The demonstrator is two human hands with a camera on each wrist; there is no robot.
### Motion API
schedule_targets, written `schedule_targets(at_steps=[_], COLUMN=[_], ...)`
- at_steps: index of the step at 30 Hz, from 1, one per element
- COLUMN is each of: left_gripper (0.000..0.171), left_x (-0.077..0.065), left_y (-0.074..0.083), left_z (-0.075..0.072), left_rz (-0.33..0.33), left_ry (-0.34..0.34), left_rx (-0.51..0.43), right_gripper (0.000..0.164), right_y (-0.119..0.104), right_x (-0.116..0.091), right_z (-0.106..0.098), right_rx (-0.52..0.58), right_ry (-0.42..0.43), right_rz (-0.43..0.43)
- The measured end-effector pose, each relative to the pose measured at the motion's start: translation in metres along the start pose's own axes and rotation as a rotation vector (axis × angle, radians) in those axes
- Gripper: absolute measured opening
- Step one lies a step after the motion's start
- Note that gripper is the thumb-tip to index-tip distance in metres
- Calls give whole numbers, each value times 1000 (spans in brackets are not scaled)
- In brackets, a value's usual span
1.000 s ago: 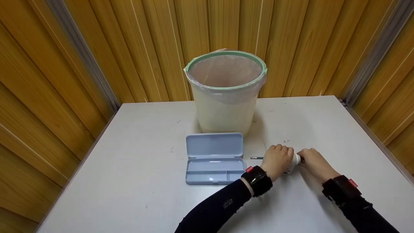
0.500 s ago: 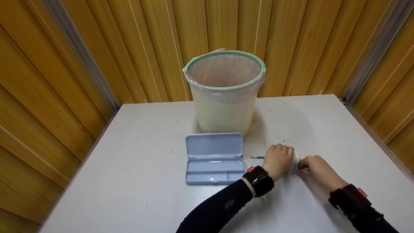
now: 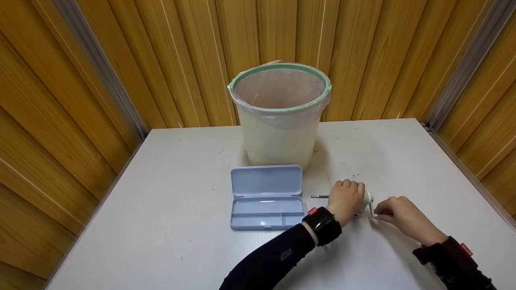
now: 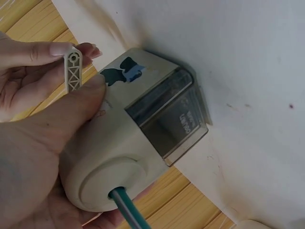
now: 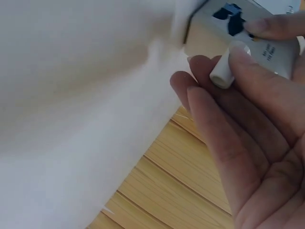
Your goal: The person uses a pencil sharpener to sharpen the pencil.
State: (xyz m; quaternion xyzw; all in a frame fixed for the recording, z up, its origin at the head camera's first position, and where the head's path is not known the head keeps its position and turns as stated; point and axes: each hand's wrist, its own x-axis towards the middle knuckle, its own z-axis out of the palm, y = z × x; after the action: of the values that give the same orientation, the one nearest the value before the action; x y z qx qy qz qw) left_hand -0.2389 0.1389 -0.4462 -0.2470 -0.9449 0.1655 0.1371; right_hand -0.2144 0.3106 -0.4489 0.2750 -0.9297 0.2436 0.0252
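My left hand (image 3: 346, 201) grips a white crank pencil sharpener (image 4: 128, 114) from above, its thumb along the body in the left wrist view. A teal pencil (image 4: 127, 210) sticks out of the sharpener's round front; in the head view its end points left toward the case. The sharpener has a clear dark shavings drawer (image 4: 169, 119) and dark stickers. On the other side my right hand (image 3: 403, 215) pinches the white knob (image 5: 223, 71) of the crank between thumb and fingers. The crank arm (image 4: 73, 71) hangs down toward the person in the head view.
A pale blue pencil case (image 3: 267, 181) lies open left of the sharpener, with divided compartments. Behind it stands a cream bin (image 3: 282, 141) with a green rim and a plastic liner. Wood-patterned panels (image 3: 193, 60) enclose the white table (image 3: 161, 201) at the back and sides.
My right hand has swung the crank round; its knob has come lower and nearer the person, and the hand has shifted right. The left hand and the sharpener stay nearly in place.
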Motion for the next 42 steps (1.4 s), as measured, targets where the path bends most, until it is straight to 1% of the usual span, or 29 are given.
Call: schedule_targets(at_steps=[3, 9, 12, 18, 21, 25, 28, 33, 39, 42], left_gripper=[17, 19, 20, 18, 18, 21, 21, 19, 24, 25], left_x=[0, -1, -2, -4, -4, -3, -2, -1, 1, 1], left_y=[-1, -2, -2, -1, -2, -2, -2, -4, -6, -6], left_z=[-1, -1, -1, 2, 1, 1, 3, 2, 2, 4], left_rz=[-4, 2, 13, 23, 31, 51, 61, 76, 92, 99], left_ry=[-10, -29, -18, 47, 47, 32, 42, 57, 20, 23], left_rx=[7, -1, 4, 9, 7, 18, 30, 39, 31, 31], right_gripper=[4, 4, 5, 4, 4, 6, 9, 10, 10, 10], right_y=[-4, -12, -15, -21, -21, -21, -21, -21, -19, -16], right_x=[-3, -3, -4, 0, 2, 4, 5, 7, 14, 21], right_z=[-6, -12, -15, -23, -26, -27, -27, -27, -24, -23], right_rx=[-8, -26, -41, -76, -84, -98, -115, -126, -165, -169], right_ry=[19, 47, 60, 113, 146, 210, 251, 262, 351, 360], right_rz=[-19, -3, 23, 63, 68, 42, 20, 19, -8, -3])
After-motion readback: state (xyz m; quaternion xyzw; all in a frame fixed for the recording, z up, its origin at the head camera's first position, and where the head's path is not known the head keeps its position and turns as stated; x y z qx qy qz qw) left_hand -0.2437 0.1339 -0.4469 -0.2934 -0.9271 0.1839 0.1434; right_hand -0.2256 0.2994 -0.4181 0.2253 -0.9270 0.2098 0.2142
